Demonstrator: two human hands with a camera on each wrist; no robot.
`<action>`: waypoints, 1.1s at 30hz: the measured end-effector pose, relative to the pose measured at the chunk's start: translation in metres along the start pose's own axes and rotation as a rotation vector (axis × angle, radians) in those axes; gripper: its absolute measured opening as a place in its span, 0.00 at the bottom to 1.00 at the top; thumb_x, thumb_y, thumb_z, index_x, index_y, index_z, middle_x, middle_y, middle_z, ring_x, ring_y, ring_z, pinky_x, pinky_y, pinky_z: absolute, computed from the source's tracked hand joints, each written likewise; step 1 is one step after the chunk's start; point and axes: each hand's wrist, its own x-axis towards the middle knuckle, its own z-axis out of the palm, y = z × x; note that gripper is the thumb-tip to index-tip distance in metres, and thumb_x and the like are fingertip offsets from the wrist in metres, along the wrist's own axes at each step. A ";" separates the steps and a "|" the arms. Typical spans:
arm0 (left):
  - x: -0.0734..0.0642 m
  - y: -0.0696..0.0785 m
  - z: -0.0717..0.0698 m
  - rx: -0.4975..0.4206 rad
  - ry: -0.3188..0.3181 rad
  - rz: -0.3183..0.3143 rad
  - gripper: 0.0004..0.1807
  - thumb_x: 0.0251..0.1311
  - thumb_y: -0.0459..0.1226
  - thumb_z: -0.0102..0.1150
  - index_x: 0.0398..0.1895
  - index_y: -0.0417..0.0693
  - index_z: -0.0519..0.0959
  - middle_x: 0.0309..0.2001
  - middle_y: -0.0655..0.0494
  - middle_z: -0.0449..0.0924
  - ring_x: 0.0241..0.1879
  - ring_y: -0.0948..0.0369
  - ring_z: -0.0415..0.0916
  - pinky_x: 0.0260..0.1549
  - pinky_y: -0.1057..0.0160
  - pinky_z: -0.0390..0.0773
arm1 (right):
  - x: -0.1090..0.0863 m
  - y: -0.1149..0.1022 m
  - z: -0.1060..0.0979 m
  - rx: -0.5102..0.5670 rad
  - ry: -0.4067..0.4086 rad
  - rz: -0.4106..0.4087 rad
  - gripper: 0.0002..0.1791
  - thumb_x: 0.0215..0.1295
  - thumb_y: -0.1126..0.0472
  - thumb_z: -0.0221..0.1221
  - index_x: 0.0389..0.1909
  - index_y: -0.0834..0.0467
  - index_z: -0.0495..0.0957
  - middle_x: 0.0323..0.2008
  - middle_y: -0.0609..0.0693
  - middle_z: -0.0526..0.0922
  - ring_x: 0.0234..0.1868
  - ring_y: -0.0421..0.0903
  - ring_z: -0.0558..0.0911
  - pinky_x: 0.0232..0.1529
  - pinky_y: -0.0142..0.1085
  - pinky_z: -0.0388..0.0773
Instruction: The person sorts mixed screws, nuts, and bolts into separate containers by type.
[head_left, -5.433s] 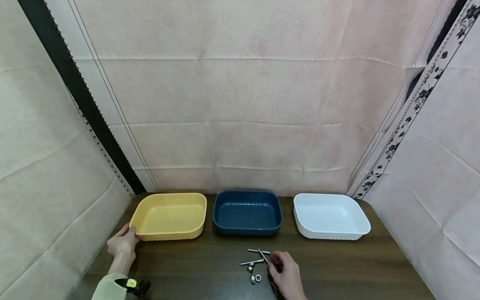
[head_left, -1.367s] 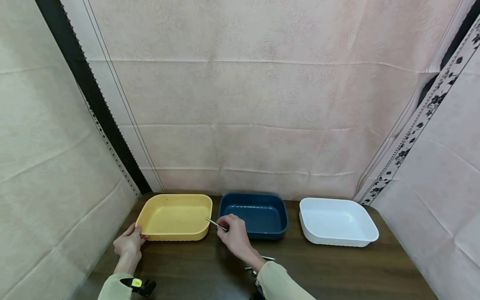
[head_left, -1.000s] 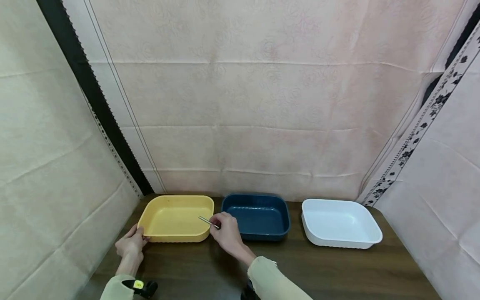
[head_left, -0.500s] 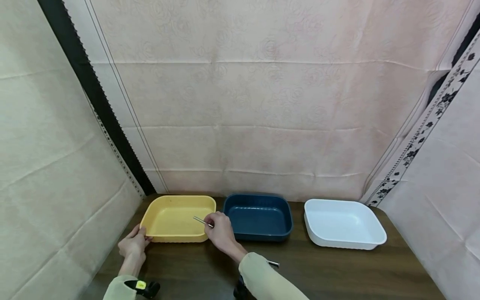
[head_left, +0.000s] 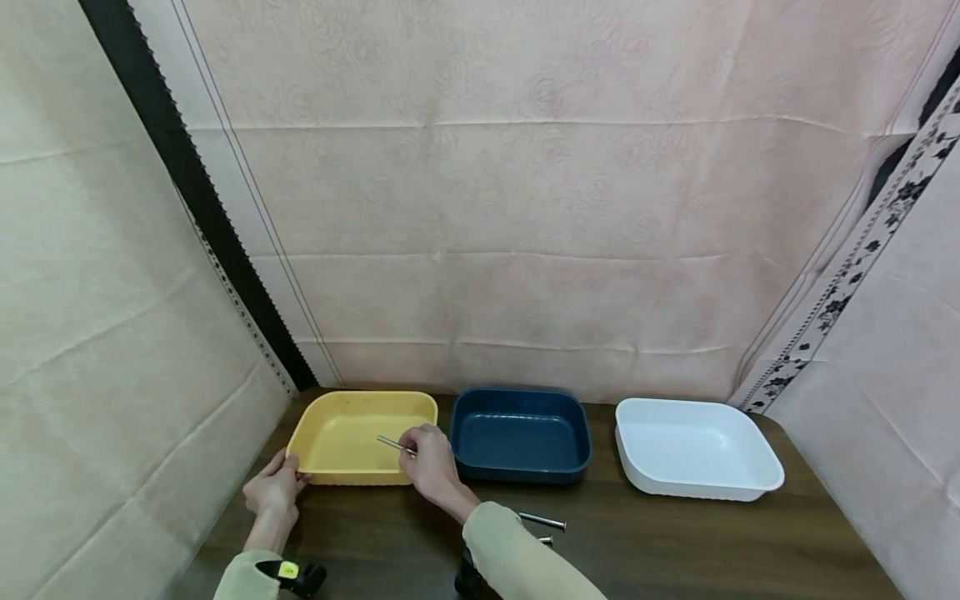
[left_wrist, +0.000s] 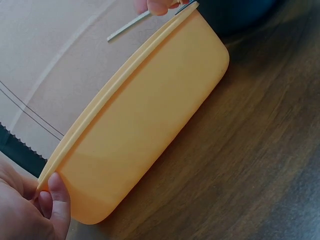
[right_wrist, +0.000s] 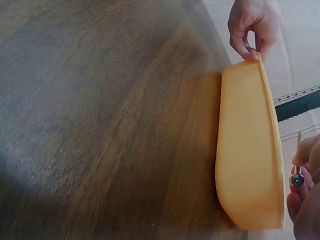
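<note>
Head view: the right hand (head_left: 435, 465) is pinching a bolt (head_left: 389, 443) above the right side of the yellow tray (head_left: 341, 429), pointing left; the left hand (head_left: 272, 492) is gripping its left corner. Left wrist: the shank (left_wrist: 127, 27) is slanting beyond the tray. Right wrist: the bolt head (right_wrist: 296, 180) is facing the camera.

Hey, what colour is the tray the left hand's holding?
The tray is yellow, shown best in the head view.
</note>
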 end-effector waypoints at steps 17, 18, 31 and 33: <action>0.001 0.000 0.000 -0.017 -0.013 -0.004 0.25 0.73 0.36 0.52 0.71 0.42 0.68 0.67 0.37 0.66 0.25 0.69 0.80 0.33 0.69 0.83 | -0.002 -0.003 0.010 -0.078 0.087 -0.117 0.04 0.57 0.66 0.70 0.33 0.58 0.87 0.34 0.47 0.81 0.39 0.43 0.78 0.43 0.35 0.77; 0.001 0.000 0.000 -0.016 -0.012 -0.004 0.25 0.73 0.36 0.52 0.71 0.42 0.68 0.67 0.37 0.66 0.25 0.69 0.80 0.33 0.69 0.83 | -0.002 -0.004 0.010 -0.083 0.105 -0.129 0.04 0.57 0.66 0.70 0.33 0.57 0.87 0.34 0.47 0.81 0.39 0.43 0.77 0.44 0.36 0.77; 0.003 -0.002 0.002 -0.008 0.004 -0.002 0.26 0.73 0.37 0.52 0.72 0.42 0.67 0.67 0.36 0.67 0.23 0.71 0.78 0.32 0.70 0.83 | -0.020 0.005 -0.028 0.073 0.153 -0.118 0.06 0.57 0.69 0.70 0.36 0.61 0.86 0.32 0.48 0.80 0.33 0.45 0.76 0.34 0.29 0.74; 0.004 -0.002 0.002 -0.011 0.002 0.000 0.26 0.73 0.37 0.52 0.72 0.42 0.67 0.67 0.36 0.67 0.22 0.72 0.78 0.31 0.71 0.82 | -0.026 0.010 -0.034 0.094 0.151 -0.110 0.06 0.57 0.69 0.69 0.36 0.61 0.86 0.31 0.49 0.80 0.32 0.46 0.77 0.33 0.28 0.74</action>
